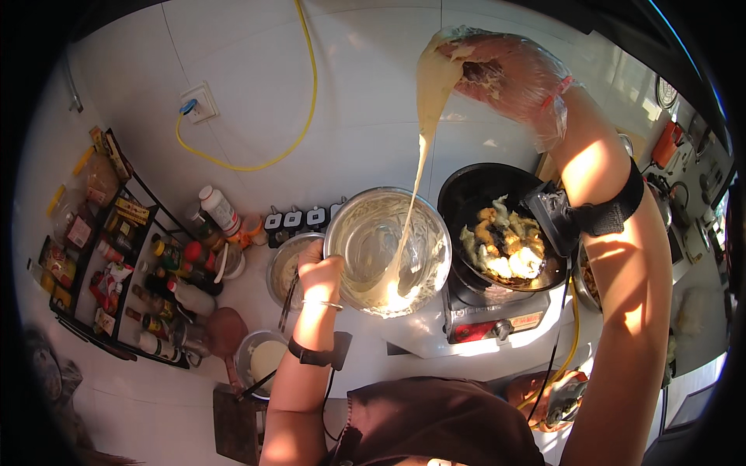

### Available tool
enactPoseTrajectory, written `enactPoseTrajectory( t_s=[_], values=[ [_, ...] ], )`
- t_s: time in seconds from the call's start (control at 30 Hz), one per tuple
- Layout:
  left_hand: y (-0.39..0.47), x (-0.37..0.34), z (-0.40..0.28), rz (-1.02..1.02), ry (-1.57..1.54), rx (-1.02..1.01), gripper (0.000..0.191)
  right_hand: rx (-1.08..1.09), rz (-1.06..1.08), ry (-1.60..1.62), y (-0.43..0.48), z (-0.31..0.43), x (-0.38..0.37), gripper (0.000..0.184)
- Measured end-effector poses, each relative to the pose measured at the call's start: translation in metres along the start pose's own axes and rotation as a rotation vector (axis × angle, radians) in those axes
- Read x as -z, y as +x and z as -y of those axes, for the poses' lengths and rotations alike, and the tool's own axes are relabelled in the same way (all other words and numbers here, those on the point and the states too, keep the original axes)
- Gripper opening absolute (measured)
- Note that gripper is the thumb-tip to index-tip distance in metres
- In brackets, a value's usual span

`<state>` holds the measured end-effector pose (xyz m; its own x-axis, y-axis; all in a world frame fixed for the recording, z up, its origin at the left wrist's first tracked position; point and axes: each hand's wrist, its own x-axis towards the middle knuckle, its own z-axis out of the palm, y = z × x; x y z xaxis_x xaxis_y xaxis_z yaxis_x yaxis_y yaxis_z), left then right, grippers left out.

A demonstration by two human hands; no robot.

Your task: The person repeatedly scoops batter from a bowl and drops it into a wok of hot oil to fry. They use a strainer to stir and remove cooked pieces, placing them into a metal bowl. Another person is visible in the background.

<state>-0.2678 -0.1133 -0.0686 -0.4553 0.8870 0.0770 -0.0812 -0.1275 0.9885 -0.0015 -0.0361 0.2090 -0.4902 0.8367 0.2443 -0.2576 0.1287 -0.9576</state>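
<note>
My left hand [319, 271] grips the rim of a steel mixing bowl [387, 250], tilted and smeared with pale batter. High above it is my right hand [495, 73], in a clear plastic bag fastened at the wrist and coated with batter. A thick strand of batter [428, 110] stretches from this hand down into the bowl. Whether the fingers are closed on something cannot be seen. Right of the bowl, a black wok [451, 201] on a portable gas stove [495, 326] holds browned and pale fried pieces [513, 239] in oil.
Steel bowls with batter [265, 355] and with pale contents [285, 262] stand at the left, beside a red ladle [226, 332]. Farther left is a black rack [125, 279] with bottles and jars. A yellow hose [315, 87] hangs on the wall. Another pan [584, 276] is behind my right arm.
</note>
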Motion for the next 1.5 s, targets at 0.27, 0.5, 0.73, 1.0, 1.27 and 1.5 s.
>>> enactPoseTrajectory(
  t_s=[0.27, 0.5, 0.73, 1.0, 1.27, 1.5],
  values=[
    [-0.010, 0.025, 0.039, 0.000, -0.063, 0.098, 0.017, 0.024, -0.120, 0.108, 0.017, 0.019, 0.019, 0.019],
    [-0.032, 0.053, 0.063, 0.010, -0.162, 0.157, 0.024, -0.230, -0.150, -0.420, -0.014, 0.001, 0.055, 0.029],
    [-0.053, 0.081, 0.097, -0.002, -0.044, 0.223, 0.029, -0.539, 0.122, -0.672, -0.027, -0.079, 0.160, 0.024],
    [-0.066, 0.086, 0.126, 0.018, -0.069, 0.290, 0.027, -0.376, 0.204, -1.292, 0.001, -0.152, 0.214, 0.027],
    [-0.062, 0.085, 0.142, -0.033, -0.017, 0.286, 0.025, -0.447, -0.063, -1.504, 0.013, -0.165, 0.158, 0.040],
    [-0.061, 0.084, 0.151, -0.051, -0.013, 0.307, 0.028, -0.834, -0.139, -1.595, 0.018, -0.177, 0.129, 0.052]
  ],
)
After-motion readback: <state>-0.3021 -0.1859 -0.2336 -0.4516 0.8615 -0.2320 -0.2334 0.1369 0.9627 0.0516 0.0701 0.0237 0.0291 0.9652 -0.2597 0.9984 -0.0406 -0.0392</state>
